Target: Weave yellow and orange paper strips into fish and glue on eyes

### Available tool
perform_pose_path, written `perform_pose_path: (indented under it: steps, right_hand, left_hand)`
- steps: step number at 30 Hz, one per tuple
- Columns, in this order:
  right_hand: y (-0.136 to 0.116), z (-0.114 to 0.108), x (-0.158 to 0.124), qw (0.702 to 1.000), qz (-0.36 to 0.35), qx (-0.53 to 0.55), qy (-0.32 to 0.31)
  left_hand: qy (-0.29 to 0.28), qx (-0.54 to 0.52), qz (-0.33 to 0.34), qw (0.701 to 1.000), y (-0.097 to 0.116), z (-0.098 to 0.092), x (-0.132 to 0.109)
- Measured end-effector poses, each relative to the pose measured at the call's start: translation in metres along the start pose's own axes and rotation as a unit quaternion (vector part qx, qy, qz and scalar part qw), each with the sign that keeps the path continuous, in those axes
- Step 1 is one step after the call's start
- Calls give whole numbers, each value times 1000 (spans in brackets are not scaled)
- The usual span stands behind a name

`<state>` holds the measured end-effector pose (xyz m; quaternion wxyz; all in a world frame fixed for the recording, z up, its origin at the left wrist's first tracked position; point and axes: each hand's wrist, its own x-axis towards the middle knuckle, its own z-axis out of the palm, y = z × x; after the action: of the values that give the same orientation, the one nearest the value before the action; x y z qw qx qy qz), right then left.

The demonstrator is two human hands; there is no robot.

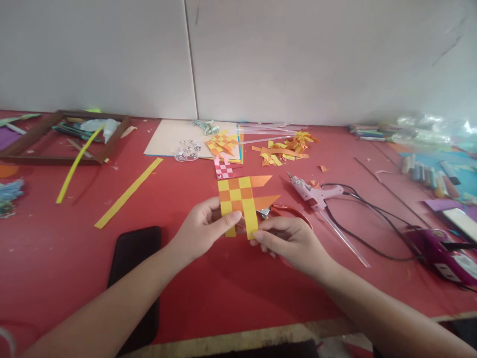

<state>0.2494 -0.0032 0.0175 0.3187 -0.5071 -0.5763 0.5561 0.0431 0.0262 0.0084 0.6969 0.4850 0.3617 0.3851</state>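
A woven paper piece [234,194] in yellow and orange checks is held up over the red table. My left hand [208,221] grips its left side, the thumb lying across the front. My right hand [285,238] pinches the lower end of a yellow strip [250,219] that hangs from the weave. Two pointed orange strips stick out to the right. Just behind my right hand lies a red-handled cutting tool [294,211], partly hidden by the hand and paper. The fingers behind the weave are mostly out of sight.
A pink glue gun [315,191] with its cord lies to the right, and a black phone [134,263] to the left. Paper scraps [286,151], a pink checked piece [223,168] and cream sheets [167,136] are further back. A brown frame [55,160] stands far left.
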Motion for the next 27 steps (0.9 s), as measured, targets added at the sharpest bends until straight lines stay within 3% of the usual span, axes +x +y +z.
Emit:
perform_pose_path:
  steps: [7,11,14,17,21,27]
  right_hand:
    - [3,4,-2,997,-9,-75,9]
    - [1,1,-2,984,-74,-157,25]
    - [1,-15,0,948,-143,-268,91]
    - [9,-39,5,884,-153,-413,156]
    - [22,-62,7,817,-95,-559,105]
    - [16,-60,-6,814,-34,-577,55]
  left_hand:
    - [11,61,-2,998,-1,1,-1]
    - [28,61,4,998,-1,1,-2]
    - [74,35,8,997,-1,-1,-2]
    - [120,-13,18,993,0,-4,-1]
    - [172,-73,38,982,1,-9,1]
    - [219,-116,36,968,2,-10,4]
